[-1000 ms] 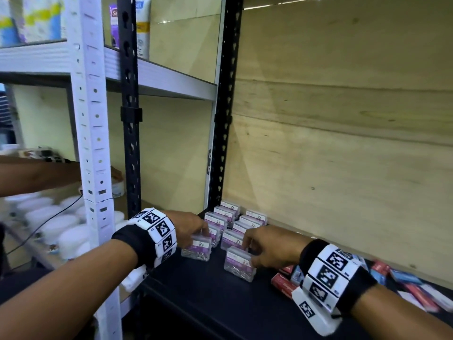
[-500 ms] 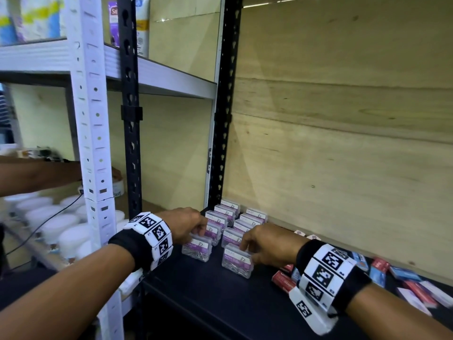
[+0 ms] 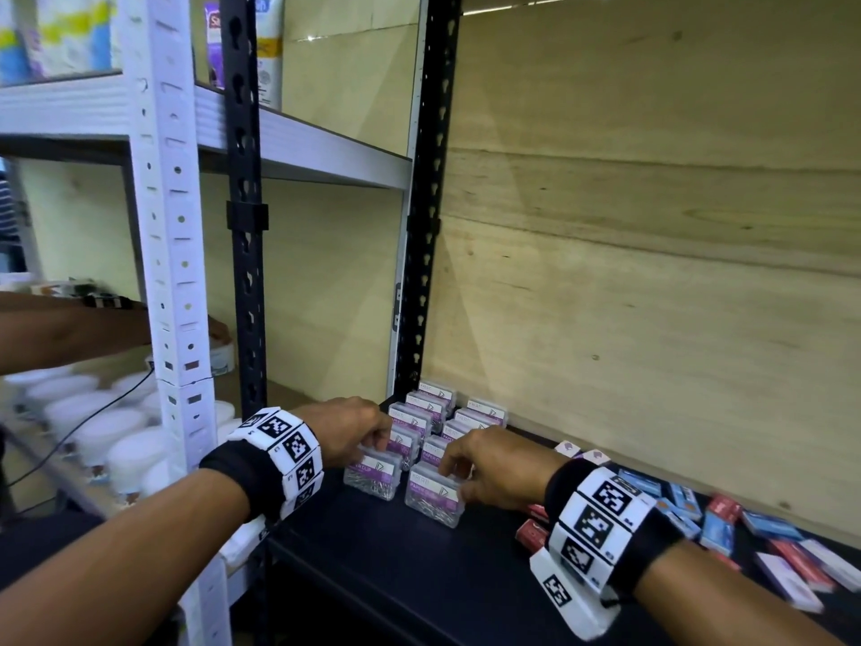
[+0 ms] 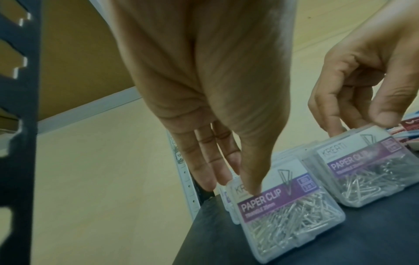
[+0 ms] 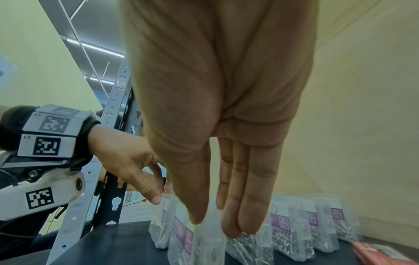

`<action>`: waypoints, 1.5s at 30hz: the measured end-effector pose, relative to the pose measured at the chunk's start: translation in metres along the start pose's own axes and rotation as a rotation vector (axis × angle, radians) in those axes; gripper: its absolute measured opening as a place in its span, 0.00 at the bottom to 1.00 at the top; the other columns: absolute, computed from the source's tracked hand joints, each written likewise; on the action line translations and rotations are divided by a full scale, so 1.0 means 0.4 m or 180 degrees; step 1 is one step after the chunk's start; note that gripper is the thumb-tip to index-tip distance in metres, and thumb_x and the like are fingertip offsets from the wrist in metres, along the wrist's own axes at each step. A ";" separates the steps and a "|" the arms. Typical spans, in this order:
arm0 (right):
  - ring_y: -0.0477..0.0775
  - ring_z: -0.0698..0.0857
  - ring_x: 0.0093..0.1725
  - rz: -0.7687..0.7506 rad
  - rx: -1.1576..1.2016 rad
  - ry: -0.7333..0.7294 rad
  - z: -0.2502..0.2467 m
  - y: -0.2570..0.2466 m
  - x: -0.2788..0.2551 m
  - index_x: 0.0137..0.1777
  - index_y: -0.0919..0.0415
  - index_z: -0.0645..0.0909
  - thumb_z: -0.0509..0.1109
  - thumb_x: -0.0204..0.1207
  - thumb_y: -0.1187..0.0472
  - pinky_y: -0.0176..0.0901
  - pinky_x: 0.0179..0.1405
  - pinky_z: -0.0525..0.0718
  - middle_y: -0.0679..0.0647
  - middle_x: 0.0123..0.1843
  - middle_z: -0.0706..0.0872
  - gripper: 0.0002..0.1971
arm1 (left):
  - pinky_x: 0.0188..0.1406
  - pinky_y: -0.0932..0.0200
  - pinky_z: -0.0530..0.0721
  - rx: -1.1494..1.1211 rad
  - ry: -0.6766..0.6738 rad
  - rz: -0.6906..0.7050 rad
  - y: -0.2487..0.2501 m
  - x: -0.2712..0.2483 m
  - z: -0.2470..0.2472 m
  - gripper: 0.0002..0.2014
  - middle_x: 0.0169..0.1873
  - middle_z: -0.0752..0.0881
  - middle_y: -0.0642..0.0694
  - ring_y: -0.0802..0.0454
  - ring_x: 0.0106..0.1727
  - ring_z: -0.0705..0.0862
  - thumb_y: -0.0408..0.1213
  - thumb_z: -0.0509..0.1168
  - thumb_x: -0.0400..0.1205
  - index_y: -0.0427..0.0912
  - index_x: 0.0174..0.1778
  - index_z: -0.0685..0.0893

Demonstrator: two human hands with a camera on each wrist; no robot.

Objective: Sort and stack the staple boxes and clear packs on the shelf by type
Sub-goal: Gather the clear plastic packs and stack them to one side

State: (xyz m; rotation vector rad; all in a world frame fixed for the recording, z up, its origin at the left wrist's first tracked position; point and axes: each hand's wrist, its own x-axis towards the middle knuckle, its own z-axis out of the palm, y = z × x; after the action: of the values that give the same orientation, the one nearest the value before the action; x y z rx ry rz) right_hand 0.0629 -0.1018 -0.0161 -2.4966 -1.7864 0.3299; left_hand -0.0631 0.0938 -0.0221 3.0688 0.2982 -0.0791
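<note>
Clear packs of paper clips with purple labels stand in two rows (image 3: 438,412) at the back left of the black shelf (image 3: 396,575). My left hand (image 3: 379,447) pinches the top of the left row's front clear pack (image 3: 372,480), thumb on its label (image 4: 251,190), fingers behind. My right hand (image 3: 449,468) pinches the top of the right row's front clear pack (image 3: 433,503), thumb in front (image 5: 199,215), fingers behind. Both packs rest upright on the shelf. Red, blue and white staple boxes (image 3: 717,519) lie scattered flat to the right.
A plywood back wall (image 3: 652,319) closes the shelf. Black uprights (image 3: 244,272) and a white post (image 3: 172,272) stand at the left. Beyond them another person's arm (image 3: 70,328) reaches over white lidded tubs (image 3: 107,435). Bare shelf lies in front of the packs.
My right hand has slid its front pack slightly left, nearer the left row's front pack. The left hand stays on its pack, almost unmoved.
</note>
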 end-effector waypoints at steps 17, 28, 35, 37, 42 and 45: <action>0.49 0.83 0.56 0.0237 -0.0110 0.0083 -0.041 0.083 -0.118 0.69 0.49 0.79 0.72 0.79 0.49 0.41 0.54 0.82 0.45 0.59 0.85 0.19 | 0.50 0.60 0.80 0.0202 0.0151 0.0314 0.118 0.033 -0.071 0.13 0.53 0.80 0.55 0.56 0.51 0.79 0.40 0.68 0.79 0.54 0.59 0.80; 0.50 0.84 0.56 0.1063 -0.0188 0.0200 -0.070 0.319 -0.394 0.68 0.51 0.80 0.72 0.78 0.49 0.38 0.49 0.77 0.47 0.62 0.86 0.20 | 0.50 0.58 0.79 0.0275 0.0167 0.1115 0.453 0.189 -0.061 0.13 0.54 0.82 0.53 0.51 0.56 0.82 0.45 0.67 0.79 0.52 0.60 0.81; 0.47 0.85 0.48 0.1827 0.0219 0.0388 -0.049 0.493 -0.607 0.63 0.49 0.82 0.73 0.76 0.50 0.38 0.49 0.82 0.44 0.54 0.87 0.16 | 0.50 0.58 0.79 0.0221 0.0014 0.1728 0.696 0.285 -0.029 0.14 0.55 0.82 0.52 0.51 0.54 0.81 0.46 0.67 0.78 0.53 0.60 0.80; 0.46 0.86 0.47 0.2045 0.0294 0.0421 -0.041 0.547 -0.666 0.60 0.46 0.82 0.75 0.74 0.49 0.39 0.48 0.85 0.42 0.50 0.86 0.15 | 0.52 0.57 0.80 0.0233 -0.0056 0.1898 0.767 0.306 -0.016 0.14 0.56 0.82 0.52 0.51 0.55 0.81 0.46 0.66 0.79 0.53 0.60 0.80; 0.43 0.85 0.48 0.2449 0.0348 0.0520 -0.045 0.662 -0.793 0.61 0.48 0.83 0.75 0.75 0.51 0.34 0.47 0.81 0.43 0.53 0.89 0.15 | 0.50 0.58 0.78 0.0114 -0.0194 0.2254 0.926 0.353 0.021 0.14 0.53 0.81 0.52 0.50 0.54 0.81 0.47 0.65 0.81 0.50 0.61 0.81; 0.46 0.82 0.52 0.2750 0.0301 0.0554 -0.048 0.729 -0.842 0.64 0.49 0.82 0.75 0.75 0.51 0.37 0.56 0.79 0.46 0.57 0.86 0.17 | 0.56 0.53 0.81 0.0136 -0.0183 0.2411 1.008 0.370 0.044 0.16 0.58 0.81 0.51 0.49 0.57 0.81 0.47 0.66 0.81 0.50 0.63 0.79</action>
State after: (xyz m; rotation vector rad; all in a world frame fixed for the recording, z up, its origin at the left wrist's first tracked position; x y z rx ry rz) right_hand 0.2341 -0.5133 0.0016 -2.9559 -0.5355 0.1994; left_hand 0.1592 -0.2743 -0.0272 2.9790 -0.8672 -0.1342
